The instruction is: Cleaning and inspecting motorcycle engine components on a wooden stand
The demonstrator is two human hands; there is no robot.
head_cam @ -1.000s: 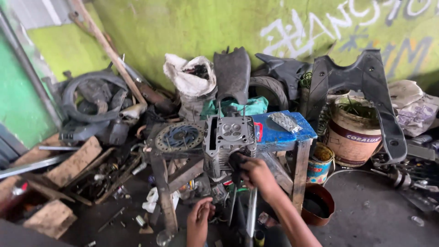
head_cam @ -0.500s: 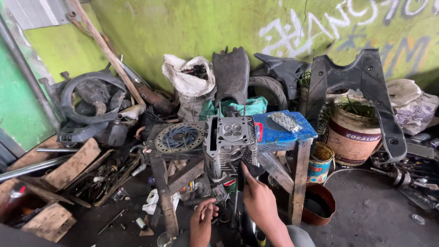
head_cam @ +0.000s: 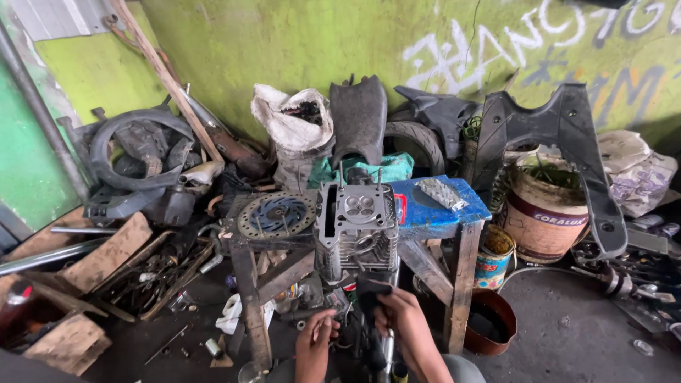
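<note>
R hand (head_cam: 404, 312) dropped; 1 cyl head (head_cam: 357, 223).

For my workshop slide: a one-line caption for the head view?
Both hands, left hand and right hand, work below a cylinder head on a wooden bench.

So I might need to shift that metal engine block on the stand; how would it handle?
The engine block looks like solid finned metal, so probably heavy and stiff. It stands tall at the stand's edge, so a push might tip it.

cylinder head (head_cam: 357, 225) ahead, bench legs (head_cam: 245, 298) flanking
</note>
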